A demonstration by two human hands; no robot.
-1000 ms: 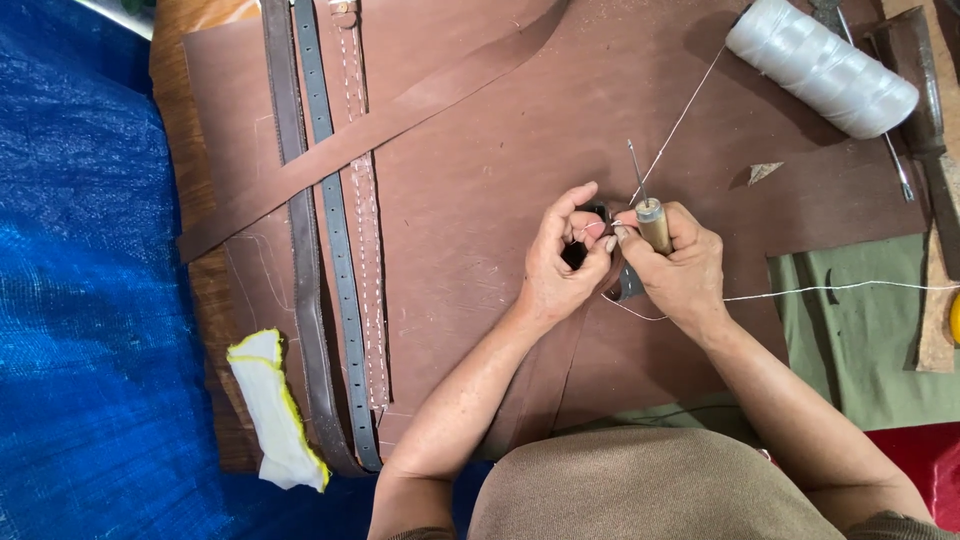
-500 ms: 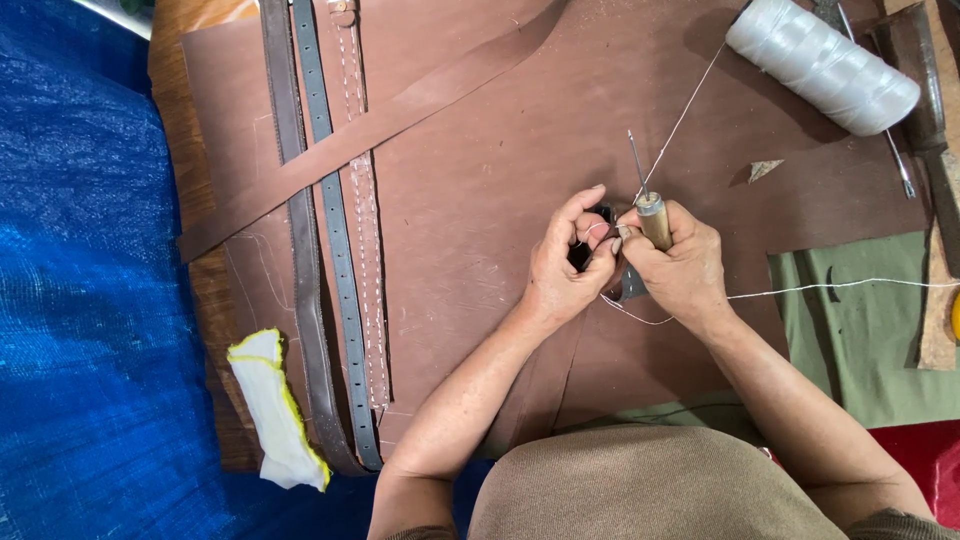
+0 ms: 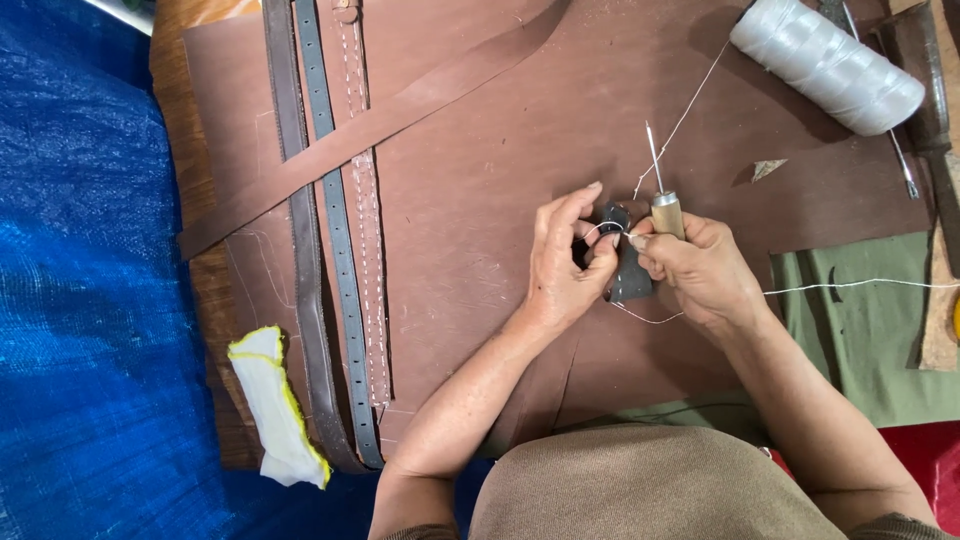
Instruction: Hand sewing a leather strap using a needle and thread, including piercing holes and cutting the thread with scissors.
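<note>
Head view: our left hand pinches a small dark leather piece between both hands, over the brown leather sheet. Our right hand grips a wooden-handled awl and white thread, touching the piece.

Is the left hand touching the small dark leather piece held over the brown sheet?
Touching. In the head view the left hand pinches the dark leather piece with its fingers against the piece's left edge, no gap showing; the right hand holds a wooden-handled awl.
</note>
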